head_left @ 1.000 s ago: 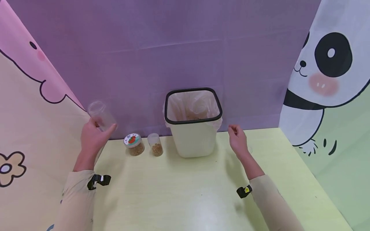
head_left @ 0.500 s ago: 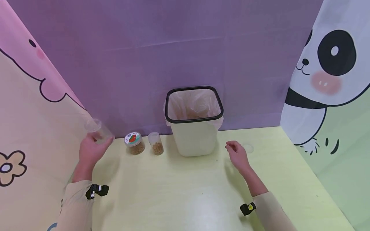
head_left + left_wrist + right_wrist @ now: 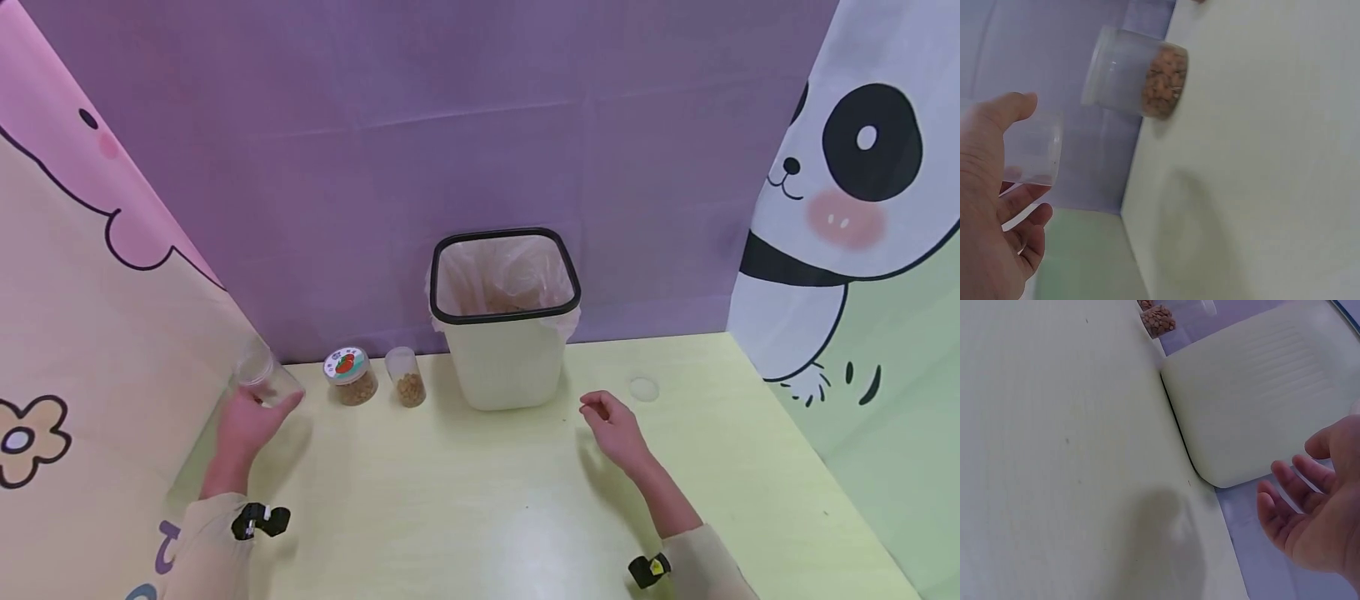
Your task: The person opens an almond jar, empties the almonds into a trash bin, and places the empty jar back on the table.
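At the left end of the table, my left hand (image 3: 247, 425) grips a clear plastic jar (image 3: 268, 382) between thumb and fingers. In the left wrist view this jar (image 3: 1034, 150) looks empty and is held above the table. Beside it stands a lidded jar (image 3: 351, 379) with a tomato picture on top and brown pellets inside. A narrower clear container (image 3: 407, 379), partly filled with similar pellets, is just to its right. My right hand (image 3: 615, 429) hovers over the table with loosely curled fingers and holds nothing. Near it lies a round translucent lid (image 3: 643, 388).
A white trash bin (image 3: 504, 362) with a black rim and a pale liner stands at the back middle of the table (image 3: 465, 500). Purple cloth (image 3: 375, 167) hangs behind, with cartoon-printed walls at both sides.
My left hand has come down toward the table with the clear jar. The right hand has moved down and nearer, away from the round lid, which now shows fully.
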Demonstrator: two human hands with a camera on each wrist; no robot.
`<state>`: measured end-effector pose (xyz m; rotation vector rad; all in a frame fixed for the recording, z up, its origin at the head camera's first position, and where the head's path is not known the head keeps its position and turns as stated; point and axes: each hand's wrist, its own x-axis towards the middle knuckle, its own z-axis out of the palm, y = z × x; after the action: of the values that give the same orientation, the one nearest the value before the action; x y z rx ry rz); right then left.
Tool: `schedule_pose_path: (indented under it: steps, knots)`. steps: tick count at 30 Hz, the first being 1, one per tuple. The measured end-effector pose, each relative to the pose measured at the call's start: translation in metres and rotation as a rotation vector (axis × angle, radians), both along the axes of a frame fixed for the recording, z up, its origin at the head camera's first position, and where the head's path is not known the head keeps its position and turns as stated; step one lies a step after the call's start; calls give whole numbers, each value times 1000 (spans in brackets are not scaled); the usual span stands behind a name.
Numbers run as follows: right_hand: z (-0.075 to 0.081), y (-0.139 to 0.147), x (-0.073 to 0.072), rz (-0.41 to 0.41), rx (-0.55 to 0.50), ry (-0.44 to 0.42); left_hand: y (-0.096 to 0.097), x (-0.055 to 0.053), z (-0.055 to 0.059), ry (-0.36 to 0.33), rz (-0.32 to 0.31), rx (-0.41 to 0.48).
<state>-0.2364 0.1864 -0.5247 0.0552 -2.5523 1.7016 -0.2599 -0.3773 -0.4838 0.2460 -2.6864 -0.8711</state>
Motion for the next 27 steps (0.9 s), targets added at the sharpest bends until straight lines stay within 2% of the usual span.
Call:
schedule_pose_path:
  steps: [6, 11, 12, 17, 19, 27]
  knots:
    - [-5, 2, 8, 24, 22, -23, -4, 3, -22, -40, 3, 38]
    - [-5, 3, 19, 44, -32, -67, -7, 5, -41, -63, 26, 69]
    - [0, 2, 23, 46, -43, -74, -7, 5, -44, -70, 32, 61]
    - [-6, 4, 26, 59, -69, -98, -7, 7, -53, -102, 57, 31]
    - [-16, 7, 22, 65, -80, -106, -7, 7, -57, -114, 64, 36]
    - [-19, 7, 26, 69, -88, -120, -4, 11, -73, -162, 74, 79]
